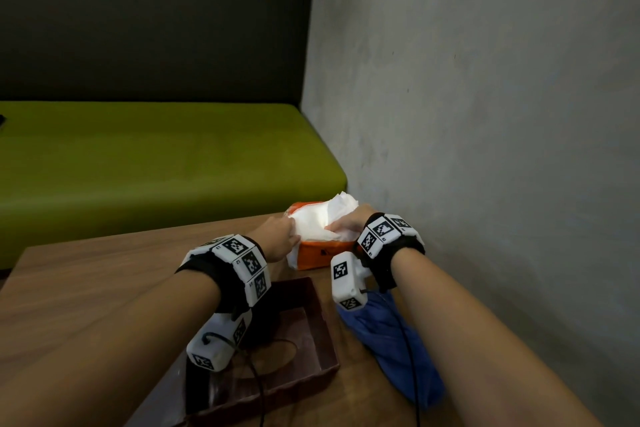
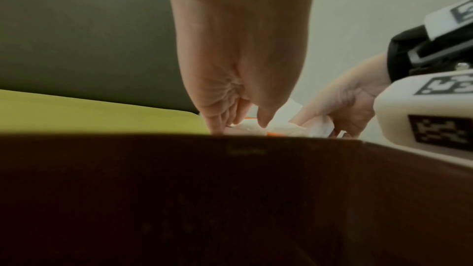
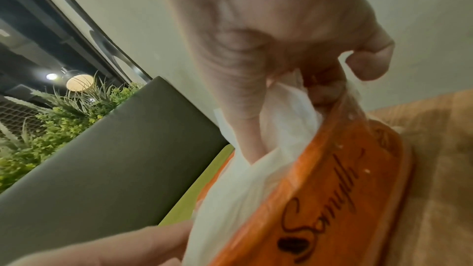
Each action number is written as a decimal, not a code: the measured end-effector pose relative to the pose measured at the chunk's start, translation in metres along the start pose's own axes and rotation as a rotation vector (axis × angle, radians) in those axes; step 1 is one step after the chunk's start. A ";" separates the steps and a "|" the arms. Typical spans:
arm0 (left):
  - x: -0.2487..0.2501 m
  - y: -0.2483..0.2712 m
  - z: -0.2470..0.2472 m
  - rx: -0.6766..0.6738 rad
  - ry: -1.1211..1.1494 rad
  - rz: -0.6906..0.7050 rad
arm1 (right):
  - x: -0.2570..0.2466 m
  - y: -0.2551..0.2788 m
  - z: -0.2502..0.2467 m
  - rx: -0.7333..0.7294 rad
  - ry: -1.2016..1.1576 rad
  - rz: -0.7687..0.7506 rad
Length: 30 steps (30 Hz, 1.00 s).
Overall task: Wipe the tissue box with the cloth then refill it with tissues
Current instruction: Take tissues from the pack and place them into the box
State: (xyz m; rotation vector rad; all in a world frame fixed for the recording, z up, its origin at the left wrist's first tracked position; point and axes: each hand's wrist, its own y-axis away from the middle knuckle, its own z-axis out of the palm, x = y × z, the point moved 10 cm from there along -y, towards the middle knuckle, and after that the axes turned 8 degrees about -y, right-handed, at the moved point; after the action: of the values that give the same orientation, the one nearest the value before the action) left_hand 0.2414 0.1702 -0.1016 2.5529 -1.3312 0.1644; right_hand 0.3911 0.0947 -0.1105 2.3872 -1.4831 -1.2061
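Note:
At the table's far right corner lies an orange plastic tissue pack (image 1: 320, 256) (image 3: 332, 199), torn open, with a wad of white tissues (image 1: 322, 218) (image 3: 256, 173) (image 2: 317, 126) bulging out of it. My left hand (image 1: 291, 236) (image 2: 240, 122) holds the tissues at the pack's left end. My right hand (image 1: 334, 227) (image 3: 294, 108) pinches the tissues and the wrapper's edge at the right end. The brown tissue box (image 1: 318, 329) (image 2: 230, 189) stands open under my left wrist. A crumpled blue cloth (image 1: 388, 340) lies to its right, under my right forearm.
The wooden table (image 1: 86, 288) is flanked by a grey wall (image 1: 485, 114) close on the right. Beyond its far edge is a green bench seat (image 1: 156, 163) with a dark backrest (image 1: 156, 17). Cables from the wrist cameras hang over the box and cloth.

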 end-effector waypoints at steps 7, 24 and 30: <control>0.000 -0.003 0.000 0.046 0.044 -0.007 | -0.001 -0.008 0.009 0.086 -0.299 -0.099; -0.010 0.006 -0.004 0.028 0.363 -0.107 | -0.035 0.058 -0.012 0.202 -0.222 -0.410; -0.018 0.017 -0.013 0.060 0.554 -0.155 | -0.058 0.091 -0.045 0.234 -0.369 -0.540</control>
State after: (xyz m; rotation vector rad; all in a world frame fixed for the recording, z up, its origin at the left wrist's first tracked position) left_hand 0.2172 0.1789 -0.0900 2.3843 -0.9228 0.8204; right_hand 0.3421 0.0778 -0.0059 2.9751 -1.1301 -1.7473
